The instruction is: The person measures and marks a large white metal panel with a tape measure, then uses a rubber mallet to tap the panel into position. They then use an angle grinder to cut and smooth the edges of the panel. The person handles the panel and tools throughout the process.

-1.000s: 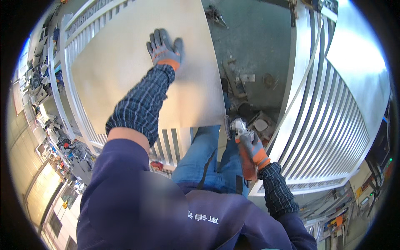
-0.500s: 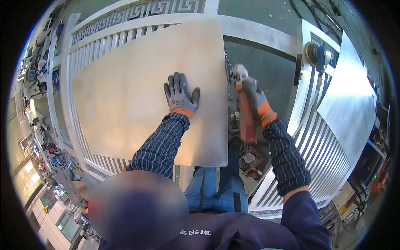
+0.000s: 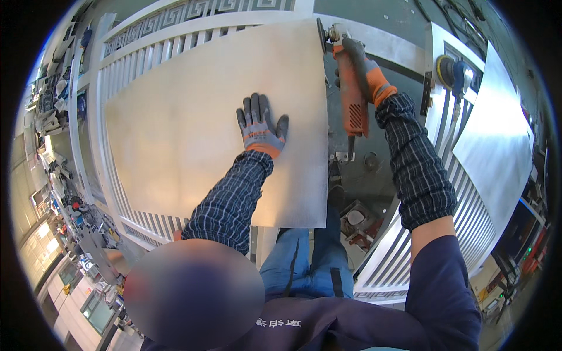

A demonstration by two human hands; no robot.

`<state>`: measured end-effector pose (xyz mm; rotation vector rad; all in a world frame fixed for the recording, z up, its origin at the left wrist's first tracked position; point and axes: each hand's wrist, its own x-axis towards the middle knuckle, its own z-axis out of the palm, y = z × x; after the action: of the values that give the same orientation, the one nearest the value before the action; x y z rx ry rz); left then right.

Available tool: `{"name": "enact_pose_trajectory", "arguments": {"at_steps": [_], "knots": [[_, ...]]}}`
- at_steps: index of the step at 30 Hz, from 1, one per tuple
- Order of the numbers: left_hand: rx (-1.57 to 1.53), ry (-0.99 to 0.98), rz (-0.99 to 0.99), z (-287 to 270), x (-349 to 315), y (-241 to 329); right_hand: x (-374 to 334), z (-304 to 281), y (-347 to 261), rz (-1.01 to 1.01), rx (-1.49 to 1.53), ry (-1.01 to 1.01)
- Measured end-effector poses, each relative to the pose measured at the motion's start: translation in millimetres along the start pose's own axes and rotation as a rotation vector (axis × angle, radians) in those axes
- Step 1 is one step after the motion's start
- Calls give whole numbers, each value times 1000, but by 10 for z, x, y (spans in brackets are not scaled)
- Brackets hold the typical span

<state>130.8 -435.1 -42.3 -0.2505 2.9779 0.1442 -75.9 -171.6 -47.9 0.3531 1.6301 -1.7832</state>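
Note:
A large flat metal sheet (image 3: 193,123) lies over white slatted metal gates. My left hand (image 3: 261,126), in a grey and orange work glove, rests flat on the sheet with its fingers spread. My right hand (image 3: 367,73), gloved alike, is wrapped round a red angle grinder (image 3: 353,105). The grinder's dark disc (image 3: 321,36) stands edge-on at the far right corner of the sheet; whether it touches the edge I cannot tell. The grinder's cord end points back toward me.
To the right, a second metal sheet (image 3: 494,134) leans on a slatted gate (image 3: 462,175). A round sander (image 3: 453,75) with a hose sits beside it. Cables (image 3: 465,26) lie on the floor at the far right. Tools and parts crowd the left side.
My right hand has carried the angle grinder away from me along the sheet's right edge to its far corner. My left hand stays flat on the sheet.

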Motion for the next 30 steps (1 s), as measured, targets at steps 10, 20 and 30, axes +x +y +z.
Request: {"name": "enact_pose_trajectory", "arguments": {"at_steps": [10, 20, 30], "knots": [[98, 80, 5, 206, -24, -40, -1774, 81, 1428, 14, 35, 92], [231, 84, -25, 334, -14, -111, -3802, 235, 2669, 192, 82, 126], [144, 118, -11, 366, 47, -133, -4697, 143, 2995, 376, 7, 133]]}}
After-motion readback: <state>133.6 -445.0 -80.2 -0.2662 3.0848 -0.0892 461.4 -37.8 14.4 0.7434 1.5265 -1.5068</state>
